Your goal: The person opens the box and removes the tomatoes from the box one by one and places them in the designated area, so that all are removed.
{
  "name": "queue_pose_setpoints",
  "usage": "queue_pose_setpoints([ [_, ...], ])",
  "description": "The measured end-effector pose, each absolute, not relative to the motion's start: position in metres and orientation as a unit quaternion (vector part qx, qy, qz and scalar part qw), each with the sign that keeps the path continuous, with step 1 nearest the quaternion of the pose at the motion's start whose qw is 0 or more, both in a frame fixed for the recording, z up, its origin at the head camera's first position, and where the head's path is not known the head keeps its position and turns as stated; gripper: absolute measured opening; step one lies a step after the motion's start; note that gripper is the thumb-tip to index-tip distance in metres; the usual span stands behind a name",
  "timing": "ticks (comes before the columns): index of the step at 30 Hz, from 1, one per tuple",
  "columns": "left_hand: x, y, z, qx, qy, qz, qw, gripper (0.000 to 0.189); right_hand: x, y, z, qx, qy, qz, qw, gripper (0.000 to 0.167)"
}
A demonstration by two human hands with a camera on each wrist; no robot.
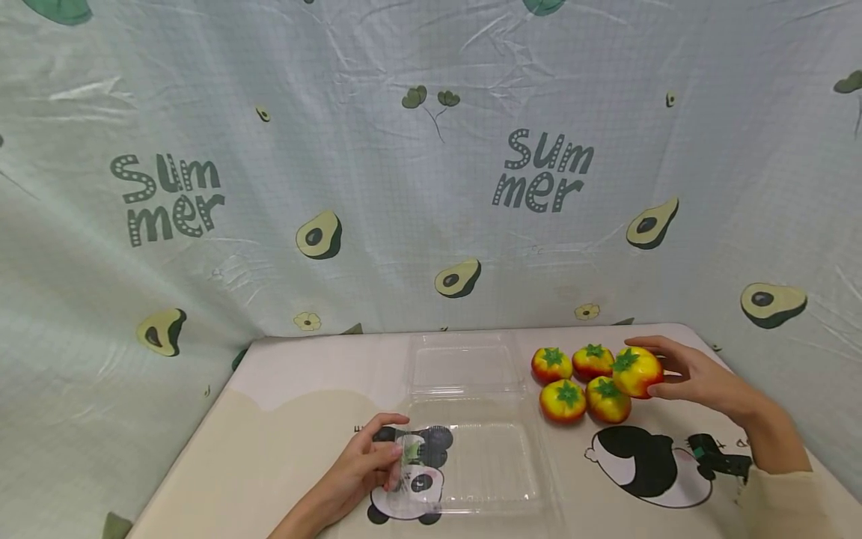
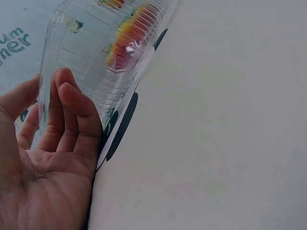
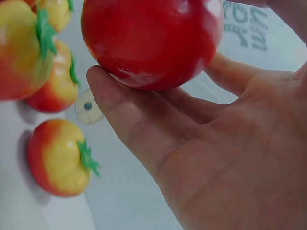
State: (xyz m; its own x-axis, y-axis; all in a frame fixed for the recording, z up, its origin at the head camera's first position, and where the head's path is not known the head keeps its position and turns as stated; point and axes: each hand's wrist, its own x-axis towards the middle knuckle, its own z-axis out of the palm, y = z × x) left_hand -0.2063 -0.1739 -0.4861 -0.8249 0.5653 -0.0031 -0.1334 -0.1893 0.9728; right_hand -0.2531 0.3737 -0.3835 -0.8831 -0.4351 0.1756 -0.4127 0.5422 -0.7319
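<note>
A clear plastic clamshell box (image 1: 485, 464) lies unfolded on the table, its lid (image 1: 461, 367) toward the back. My left hand (image 1: 360, 468) pinches the box's left wall between thumb and fingers; in the left wrist view the hand (image 2: 53, 163) is at the box's ribbed side (image 2: 86, 52). To the right, my right hand (image 1: 707, 383) holds a yellow-and-red tomato (image 1: 638, 373), toy-like, with a green leafy top. In the right wrist view its red underside (image 3: 151, 38) sits between the thumb and fingers. Several matching tomatoes (image 1: 563, 402) stand clustered just left of it.
The pale tabletop (image 1: 289, 434) carries printed cartoons, including a panda (image 1: 407, 498) under the left hand and a black-haired figure (image 1: 640, 464) at right. A curtain (image 1: 377, 165) printed with avocados hangs behind the table's back edge and along both sides.
</note>
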Motion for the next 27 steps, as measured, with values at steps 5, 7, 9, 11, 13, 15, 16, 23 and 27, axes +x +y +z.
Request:
queue_pose_setpoints([
  [5,-0.206,-0.174,-0.486,0.183,0.592,0.749,0.233,0.047,-0.253,0.385,-0.387,-0.217,0.883,-0.415,0.019,0.063],
  [7,-0.206,-0.174,-0.486,0.183,0.593,0.749,0.233,0.047,-0.253,0.39,-0.389,-0.213,0.885,-0.414,0.021,0.062],
  [9,-0.206,-0.175,-0.486,0.184,0.592,0.749,0.233,0.047,-0.252,0.393,-0.389,-0.209,0.886,-0.413,0.027,0.061],
  [11,-0.206,-0.175,-0.486,0.187,0.591,0.75,0.233,0.049,-0.251,0.397,-0.39,-0.206,0.885,-0.415,0.035,0.059],
  [13,-0.206,-0.175,-0.486,0.19,0.589,0.751,0.232,0.05,-0.251,0.401,-0.392,-0.203,0.885,-0.417,0.042,0.059],
  [15,-0.206,-0.175,-0.486,0.192,0.587,0.752,0.231,0.05,-0.251,0.404,-0.394,-0.194,0.886,-0.419,0.047,0.059],
  [16,-0.206,-0.175,-0.486,0.192,0.586,0.752,0.231,0.049,-0.252,0.405,-0.395,-0.19,0.887,-0.419,0.051,0.059],
  [23,-0.206,-0.174,-0.486,0.19,0.584,0.754,0.234,0.047,-0.256,0.413,-0.406,-0.151,0.901,-0.401,0.072,0.066],
  [27,-0.206,-0.175,-0.487,0.193,0.582,0.755,0.233,0.044,-0.255,0.416,-0.41,-0.14,0.906,-0.391,0.082,0.072],
])
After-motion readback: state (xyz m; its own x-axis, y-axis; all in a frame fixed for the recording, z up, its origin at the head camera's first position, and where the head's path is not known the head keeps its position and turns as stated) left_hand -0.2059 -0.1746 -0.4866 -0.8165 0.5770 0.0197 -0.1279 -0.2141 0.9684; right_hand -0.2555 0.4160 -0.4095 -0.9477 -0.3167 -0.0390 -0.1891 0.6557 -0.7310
